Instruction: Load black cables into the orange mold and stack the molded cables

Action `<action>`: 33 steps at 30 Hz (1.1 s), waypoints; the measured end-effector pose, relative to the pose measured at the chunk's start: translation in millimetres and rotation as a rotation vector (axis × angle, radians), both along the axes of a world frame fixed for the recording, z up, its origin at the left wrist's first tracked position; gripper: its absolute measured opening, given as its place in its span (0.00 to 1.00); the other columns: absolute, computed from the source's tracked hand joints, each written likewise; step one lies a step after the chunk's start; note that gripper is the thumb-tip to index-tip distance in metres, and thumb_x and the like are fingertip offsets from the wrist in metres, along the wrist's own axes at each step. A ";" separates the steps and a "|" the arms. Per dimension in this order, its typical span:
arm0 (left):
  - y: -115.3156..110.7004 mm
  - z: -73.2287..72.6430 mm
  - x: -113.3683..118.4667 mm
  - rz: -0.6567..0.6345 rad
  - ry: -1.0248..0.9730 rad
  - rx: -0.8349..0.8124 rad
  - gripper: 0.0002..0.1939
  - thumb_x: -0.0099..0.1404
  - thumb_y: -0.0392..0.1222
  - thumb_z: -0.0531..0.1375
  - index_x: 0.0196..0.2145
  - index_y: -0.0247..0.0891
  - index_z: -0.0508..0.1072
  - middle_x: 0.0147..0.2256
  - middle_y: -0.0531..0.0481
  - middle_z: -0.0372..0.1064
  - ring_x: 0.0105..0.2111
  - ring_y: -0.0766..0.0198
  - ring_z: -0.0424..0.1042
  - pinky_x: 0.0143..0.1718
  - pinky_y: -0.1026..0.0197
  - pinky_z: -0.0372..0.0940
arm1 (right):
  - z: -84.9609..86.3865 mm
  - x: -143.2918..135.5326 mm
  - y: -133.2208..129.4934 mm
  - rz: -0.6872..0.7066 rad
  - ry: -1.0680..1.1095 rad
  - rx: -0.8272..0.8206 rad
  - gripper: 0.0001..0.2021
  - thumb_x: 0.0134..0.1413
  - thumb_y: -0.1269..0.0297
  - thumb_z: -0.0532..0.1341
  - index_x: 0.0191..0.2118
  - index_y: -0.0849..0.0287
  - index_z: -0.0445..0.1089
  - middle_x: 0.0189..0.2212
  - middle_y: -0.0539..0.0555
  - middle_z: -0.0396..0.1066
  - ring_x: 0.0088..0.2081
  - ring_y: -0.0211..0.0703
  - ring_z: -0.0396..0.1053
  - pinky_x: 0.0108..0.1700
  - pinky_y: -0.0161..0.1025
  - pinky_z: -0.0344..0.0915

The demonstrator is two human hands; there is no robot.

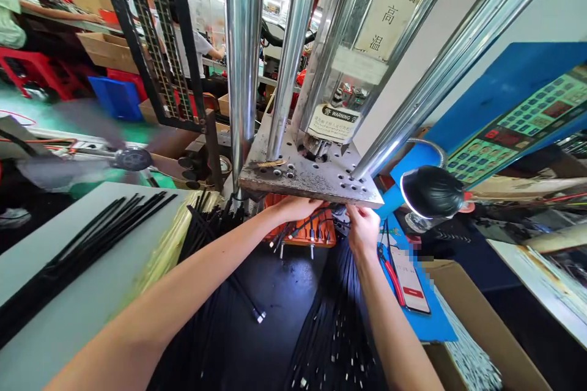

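My left hand [298, 208] reaches under the front edge of the press's thick metal plate [312, 178], over an orange mould block [302, 233]. The plate hides its fingertips. At the plate's right corner, my right hand [365, 229] has its fingers curled closed; what lies in them is hidden. Black cables with metal plugs lie across the mould between the hands. Below my right hand, a thick bundle of black cables [342, 305] spreads over the dark table [279, 281]. One loose cable plug [259, 316] rests on that surface.
Chrome columns [241, 73] rise above the plate. A lit lamp [431, 192], phone [410, 281] and red-handled pliers [392, 275] are right, near a cardboard box [481, 317] of pale cables. Left are black cables [92, 244] on a white board and a blurred fan [132, 159]. People sit behind.
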State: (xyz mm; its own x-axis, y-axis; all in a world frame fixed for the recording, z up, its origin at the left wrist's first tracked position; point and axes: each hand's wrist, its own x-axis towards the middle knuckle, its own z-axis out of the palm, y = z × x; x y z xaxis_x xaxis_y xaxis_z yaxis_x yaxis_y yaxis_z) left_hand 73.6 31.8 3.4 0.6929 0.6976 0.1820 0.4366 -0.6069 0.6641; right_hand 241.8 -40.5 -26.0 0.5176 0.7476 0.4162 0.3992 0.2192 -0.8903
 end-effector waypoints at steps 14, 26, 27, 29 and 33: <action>-160.1 -19.9 -71.5 -0.350 -0.510 -1.454 0.16 0.64 0.48 0.62 0.39 0.30 0.73 0.20 0.55 0.61 0.18 0.73 0.57 0.21 0.68 0.50 | 18.1 -26.4 -110.8 -0.143 -0.102 -0.156 0.12 0.50 0.55 0.67 0.36 0.59 0.78 0.31 0.53 0.75 0.31 0.41 0.69 0.36 0.38 0.64; -162.5 21.7 -297.6 0.367 -0.955 -0.929 0.19 0.64 0.49 0.62 0.49 0.38 0.72 0.25 0.55 0.67 0.12 0.79 0.51 0.14 0.72 0.53 | -47.9 -95.5 -114.8 0.396 -0.977 -0.716 0.14 0.62 0.65 0.54 0.35 0.59 0.77 0.30 0.59 0.78 0.30 0.52 0.76 0.33 0.43 0.66; -153.2 25.2 -306.2 0.464 -0.878 -0.819 0.20 0.62 0.50 0.64 0.48 0.37 0.71 0.24 0.58 0.63 0.13 0.80 0.47 0.15 0.73 0.50 | -43.8 -109.2 -109.5 0.485 -1.056 -0.708 0.15 0.64 0.66 0.52 0.34 0.59 0.76 0.30 0.59 0.77 0.31 0.51 0.76 0.33 0.42 0.65; -134.2 26.8 -321.6 0.666 -0.540 -0.562 0.18 0.64 0.50 0.62 0.47 0.38 0.69 0.23 0.60 0.58 0.16 0.80 0.47 0.18 0.74 0.47 | -37.4 -137.9 -96.4 0.680 -1.109 -0.629 0.15 0.65 0.67 0.51 0.35 0.58 0.75 0.32 0.57 0.76 0.34 0.48 0.75 0.36 0.40 0.64; -110.0 2.9 -342.2 1.059 0.387 -0.045 0.14 0.70 0.51 0.54 0.40 0.36 0.67 0.25 0.54 0.58 0.25 0.67 0.62 0.29 0.66 0.57 | -38.4 -189.0 -60.4 0.769 -1.012 -0.565 0.11 0.63 0.63 0.57 0.46 0.61 0.71 0.45 0.61 0.71 0.46 0.50 0.71 0.46 0.40 0.64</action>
